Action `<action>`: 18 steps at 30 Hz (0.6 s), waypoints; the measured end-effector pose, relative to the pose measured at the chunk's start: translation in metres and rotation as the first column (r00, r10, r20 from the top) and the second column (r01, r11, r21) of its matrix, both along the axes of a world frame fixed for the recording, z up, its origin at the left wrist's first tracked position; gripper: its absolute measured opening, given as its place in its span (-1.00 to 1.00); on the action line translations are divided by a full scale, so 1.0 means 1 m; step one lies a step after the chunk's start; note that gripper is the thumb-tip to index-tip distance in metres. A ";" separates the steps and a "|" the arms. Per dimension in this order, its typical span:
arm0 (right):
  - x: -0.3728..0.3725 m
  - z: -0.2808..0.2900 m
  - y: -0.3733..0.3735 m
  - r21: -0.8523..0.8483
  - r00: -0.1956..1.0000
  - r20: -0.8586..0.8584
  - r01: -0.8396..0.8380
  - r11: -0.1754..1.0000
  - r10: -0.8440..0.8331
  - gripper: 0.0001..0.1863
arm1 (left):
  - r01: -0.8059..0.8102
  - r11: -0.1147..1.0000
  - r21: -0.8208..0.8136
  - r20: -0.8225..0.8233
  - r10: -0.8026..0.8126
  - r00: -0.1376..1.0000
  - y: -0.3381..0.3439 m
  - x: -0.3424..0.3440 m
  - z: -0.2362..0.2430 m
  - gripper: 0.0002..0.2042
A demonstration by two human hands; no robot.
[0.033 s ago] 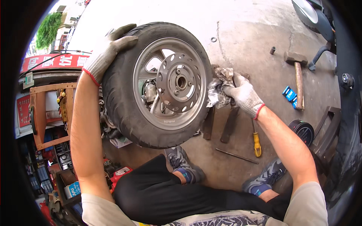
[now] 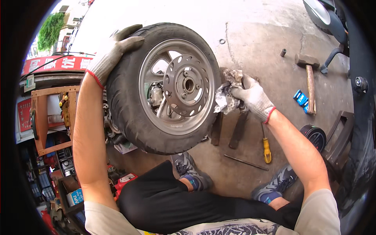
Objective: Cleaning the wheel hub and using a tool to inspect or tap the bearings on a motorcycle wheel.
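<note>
A scooter wheel with a black tyre (image 2: 127,129), a silver-grey rim and a holed brake disc (image 2: 175,88) stands upright in front of me, disc side facing me. My left hand (image 2: 113,55), in a white knit glove with a red cuff, grips the tyre at its upper left. To the right of the wheel, my right hand (image 2: 252,96), gloved alike, is closed on a crumpled, stained rag (image 2: 229,92) of grey, white and brown. The rag is close to the tyre's right edge; whether they touch I cannot tell.
On the concrete floor lie a hammer (image 2: 310,80), a blue box (image 2: 300,100), a socket (image 2: 283,52), a yellow-handled screwdriver (image 2: 267,150), a thin rod (image 2: 246,162) and two flat bars (image 2: 237,133). A round black tin (image 2: 313,137) is at right. Shelves with a wooden frame (image 2: 55,150) stand left.
</note>
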State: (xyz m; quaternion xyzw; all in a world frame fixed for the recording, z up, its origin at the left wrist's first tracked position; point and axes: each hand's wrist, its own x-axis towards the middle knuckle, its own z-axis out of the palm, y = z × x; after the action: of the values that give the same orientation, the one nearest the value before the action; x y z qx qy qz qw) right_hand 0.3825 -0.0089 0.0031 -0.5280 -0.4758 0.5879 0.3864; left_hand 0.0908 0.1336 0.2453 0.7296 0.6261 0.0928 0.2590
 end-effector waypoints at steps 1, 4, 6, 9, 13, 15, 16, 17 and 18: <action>0.000 0.000 0.003 0.092 0.998 0.031 0.042 0.995 -0.045 -0.55 | -0.028 0.999 -0.030 0.002 0.029 1.000 -0.001 0.004 0.002 -0.32; -0.003 0.004 0.002 0.390 0.963 0.246 0.004 0.921 -0.108 -0.58 | -0.062 0.997 -0.055 -0.008 0.062 0.998 -0.005 0.018 0.008 -0.29; -0.007 0.010 -0.001 0.677 0.794 0.553 -0.249 0.692 -0.255 -0.56 | -0.088 0.993 -0.073 0.006 0.088 0.996 -0.007 0.024 0.010 -0.28; -0.027 0.029 0.000 0.602 0.913 0.391 -0.157 0.783 -0.118 -0.60 | -0.096 0.991 -0.090 0.030 0.099 0.995 -0.009 0.033 0.010 -0.26; -0.039 0.045 0.011 0.571 0.854 0.520 -0.330 0.752 -0.021 -0.61 | -0.035 0.999 -0.033 -0.043 0.033 0.999 -0.008 0.038 0.011 -0.27; -0.040 0.038 0.022 0.610 0.782 0.623 -0.474 0.635 -0.014 -0.59 | -0.035 0.999 -0.019 -0.047 0.034 0.998 -0.007 0.040 0.009 -0.27; -0.043 0.036 0.021 0.610 0.784 0.620 -0.474 0.635 -0.011 -0.59 | -0.035 0.999 -0.006 -0.055 0.035 0.998 -0.007 0.040 0.011 -0.28; -0.047 0.036 0.021 0.592 0.743 0.669 -0.506 0.628 -0.032 -0.60 | -0.037 0.999 -0.008 -0.057 0.037 0.998 -0.008 0.040 0.012 -0.28; -0.051 0.037 0.021 0.571 0.698 0.714 -0.536 0.622 -0.054 -0.61 | -0.040 0.999 -0.005 -0.064 0.040 0.997 -0.007 0.040 0.014 -0.28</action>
State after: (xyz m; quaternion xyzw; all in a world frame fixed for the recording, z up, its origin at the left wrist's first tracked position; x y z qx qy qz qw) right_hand 0.3313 0.0122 0.0399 -0.4197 -0.8498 0.1565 0.2779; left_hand 0.1305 0.1262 0.2591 0.7187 0.6489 0.0725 0.2392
